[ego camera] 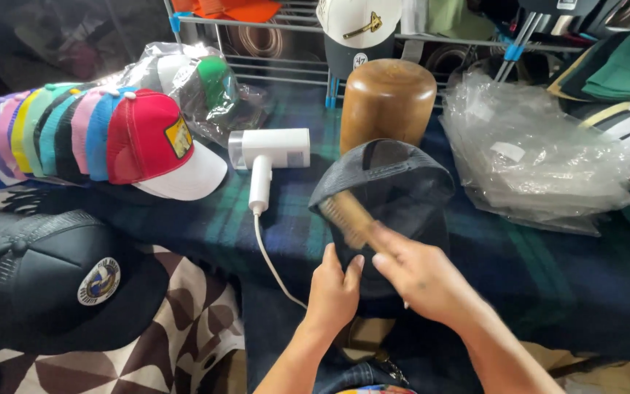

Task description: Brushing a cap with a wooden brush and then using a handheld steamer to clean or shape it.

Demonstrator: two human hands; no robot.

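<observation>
right hand (421,281) and brush (345,217): motion-blurred | grip on brush: perhaps closed | black cap (56,277): cut off at left edge

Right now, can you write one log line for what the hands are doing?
left hand: holds dark mesh cap | right hand: holds wooden brush on cap | beside: white handheld steamer

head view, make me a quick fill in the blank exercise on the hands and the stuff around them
1. The right hand holds a ____ over the dark cap.
2. The left hand grips the cap's ____.
3. The front cap of the nested row is ____ and white.
4. The white steamer lies ____ of the dark cap.

Missing: brush; brim; red; left
</observation>
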